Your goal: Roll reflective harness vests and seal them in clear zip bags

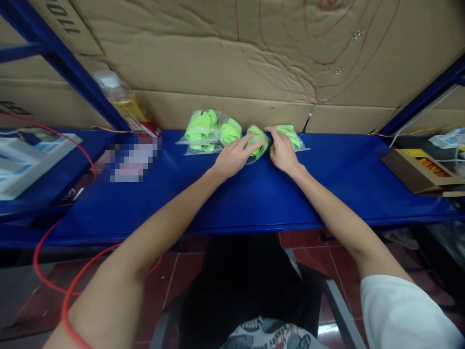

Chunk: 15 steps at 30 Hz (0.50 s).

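Observation:
Several clear plastic bags with neon-yellow fabric rolled up inside lie in a row along the back of the blue table (232, 194). My left hand (233, 156) is closed on one of them, a bag (262, 145) in the middle of the row, with fingers and thumb across its left side. Just to the right, my right hand (283, 151) has its fingers stretched out and slightly bent, beside that bag. It partly covers the rightmost bag (296, 140). Left of my left hand are a bag (230, 131) and a stacked pair of bags (199, 127).
A cardboard wall (218, 58) rises behind the table. At the back left leans a plastic bottle (125, 104) with a yellow label. An open cardboard box (417, 172) stands at the right end. A red hose (38, 261) loops at the lower left.

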Tool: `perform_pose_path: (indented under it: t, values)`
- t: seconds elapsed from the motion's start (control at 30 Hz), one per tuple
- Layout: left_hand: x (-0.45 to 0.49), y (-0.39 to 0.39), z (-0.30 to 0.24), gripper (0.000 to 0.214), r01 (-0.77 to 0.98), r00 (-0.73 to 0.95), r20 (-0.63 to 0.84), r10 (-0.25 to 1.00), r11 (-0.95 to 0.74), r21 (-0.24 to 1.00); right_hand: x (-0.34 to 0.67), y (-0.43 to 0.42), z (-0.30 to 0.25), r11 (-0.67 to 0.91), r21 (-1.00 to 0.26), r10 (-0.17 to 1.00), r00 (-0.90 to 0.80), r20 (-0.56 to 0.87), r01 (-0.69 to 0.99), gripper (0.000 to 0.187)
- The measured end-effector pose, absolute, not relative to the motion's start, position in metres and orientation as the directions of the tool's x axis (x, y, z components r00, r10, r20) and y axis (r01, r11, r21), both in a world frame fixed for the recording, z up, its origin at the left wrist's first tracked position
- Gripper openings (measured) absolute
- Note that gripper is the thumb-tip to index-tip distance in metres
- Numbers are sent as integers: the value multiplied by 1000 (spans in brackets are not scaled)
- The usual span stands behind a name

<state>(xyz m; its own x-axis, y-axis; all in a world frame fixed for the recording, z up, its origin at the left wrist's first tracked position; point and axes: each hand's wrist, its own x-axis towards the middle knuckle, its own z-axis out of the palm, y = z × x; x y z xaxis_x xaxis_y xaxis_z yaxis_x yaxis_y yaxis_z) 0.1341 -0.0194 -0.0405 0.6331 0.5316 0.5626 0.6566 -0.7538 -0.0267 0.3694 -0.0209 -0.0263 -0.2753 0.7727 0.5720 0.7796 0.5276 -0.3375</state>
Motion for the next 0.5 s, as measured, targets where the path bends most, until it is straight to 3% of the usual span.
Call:
perform_pose_path:
  t: [0.13, 0.23, 0.33, 0.4, 0.5]
  values:
    - [143, -20, -43, 56, 690, 642, 545, 539, -716, -105, 375, -17, -35, 495, -219, 808, -352, 473, 841, 75]
    - [144, -20, -44, 48, 711, 582, 583, 567, -703, -27, 380, -12, -36, 505, -255, 808, -347, 476, 825, 77]
    - [141, -19, -41, 39, 655, 434, 710, 554, -735, 174, 388, -3, -36, 518, -350, 793, -285, 538, 780, 82]
    - [140, -19, -38, 36, 571, 246, 784, 570, -739, 358, 394, 6, -36, 554, -475, 783, -235, 576, 684, 83]
    - [142, -16, -36, 51, 369, -23, 749, 662, -691, 622, 397, 18, -32, 550, -697, 819, -133, 558, 460, 82]
